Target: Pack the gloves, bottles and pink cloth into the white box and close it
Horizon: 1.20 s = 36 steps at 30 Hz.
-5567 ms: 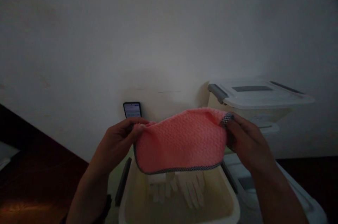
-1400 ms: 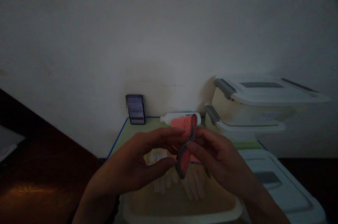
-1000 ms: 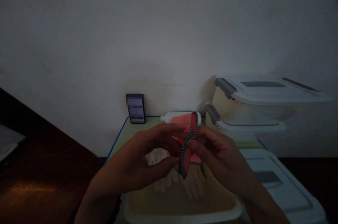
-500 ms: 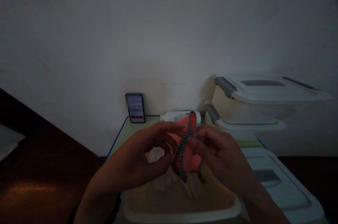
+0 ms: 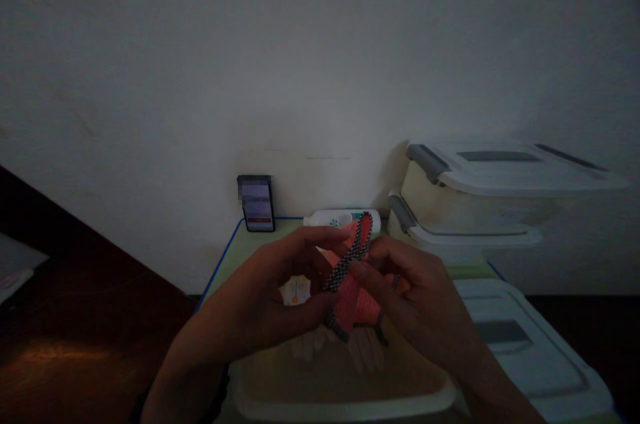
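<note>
A coral-red cloth piece (image 5: 345, 304) with black-and-white checked trim is held up between my two hands. Its exact kind I cannot make out. My left hand (image 5: 275, 291) pinches the trim on the left side, thumb below and fingers above. On the other side, my right hand (image 5: 420, 284) grips the cloth between thumb and bent fingers near the middle of the trim. Beneath the hands is a plastic tub (image 5: 345, 409) with a pale rim. Pale finger-like shapes show in it under the cloth, perhaps a reflection. Partly behind my left fingers lies a whitish item with an orange mark (image 5: 297, 292).
A phone (image 5: 258, 204) leans on the wall at the back left of the green table (image 5: 233, 251). A white bottle (image 5: 333, 217) lies along the back edge. Stacked lidded boxes (image 5: 480, 204) stand at the right, with another white lid (image 5: 530, 337) nearer me.
The cloth has turned slightly in my fingers, and its lower part spreads wider. More of its right side shows below my right hand. Both hands stay nearly in place.
</note>
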### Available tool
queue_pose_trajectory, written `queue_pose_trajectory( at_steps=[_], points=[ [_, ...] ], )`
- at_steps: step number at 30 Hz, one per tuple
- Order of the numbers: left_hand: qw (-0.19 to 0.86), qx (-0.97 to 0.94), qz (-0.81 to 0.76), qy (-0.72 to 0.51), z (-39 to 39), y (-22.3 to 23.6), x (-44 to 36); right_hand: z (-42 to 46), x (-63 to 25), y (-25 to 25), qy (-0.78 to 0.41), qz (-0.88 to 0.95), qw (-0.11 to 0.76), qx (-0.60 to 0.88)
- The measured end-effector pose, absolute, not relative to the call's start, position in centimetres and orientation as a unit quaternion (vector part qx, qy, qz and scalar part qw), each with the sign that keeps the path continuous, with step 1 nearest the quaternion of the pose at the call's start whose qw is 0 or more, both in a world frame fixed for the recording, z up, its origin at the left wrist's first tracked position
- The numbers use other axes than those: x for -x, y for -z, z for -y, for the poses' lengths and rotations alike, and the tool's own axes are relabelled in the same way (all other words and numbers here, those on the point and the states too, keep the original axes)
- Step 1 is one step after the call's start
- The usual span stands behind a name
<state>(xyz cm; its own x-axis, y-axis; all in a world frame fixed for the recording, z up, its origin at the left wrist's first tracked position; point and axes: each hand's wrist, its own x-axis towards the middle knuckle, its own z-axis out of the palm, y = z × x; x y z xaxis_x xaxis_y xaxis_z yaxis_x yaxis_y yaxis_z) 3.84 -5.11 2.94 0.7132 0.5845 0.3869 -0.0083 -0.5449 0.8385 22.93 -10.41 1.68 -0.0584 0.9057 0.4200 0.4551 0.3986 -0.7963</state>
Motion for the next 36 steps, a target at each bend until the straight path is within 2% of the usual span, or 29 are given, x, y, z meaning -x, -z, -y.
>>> queue_pose_trajectory(
  at_steps=[8, 12, 18, 27, 31, 36],
  points=[
    [0.399, -0.831, -0.181, -0.344, 5.3, -3.2, -3.7, 10.3, -23.4, -1.8, -0.232, 0.691, 0.498, 0.47],
    [0.414, -0.825, -0.183, -0.338, 5.4, -3.1, -3.4, 10.0, -24.1, -1.2, -0.256, 0.643, 0.532, 0.488],
    [0.417, -0.826, -0.178, -0.335, 5.6, -3.4, -3.2, 9.9, -25.1, -1.7, -0.236, 0.724, 0.472, 0.445],
    [0.403, -0.832, -0.214, -0.317, 5.2, -3.2, -3.0, 10.5, -24.9, -1.9, -0.204, 0.693, 0.507, 0.469],
    [0.369, -0.823, -0.251, -0.352, 4.8, -3.3, -2.9, 10.6, -25.1, -1.8, -0.185, 0.689, 0.52, 0.469],
    [0.39, -0.767, -0.258, -0.439, 5.1, -4.0, -3.0, 10.8, -25.1, -2.0, -0.157, 0.694, 0.534, 0.456]
  ],
)
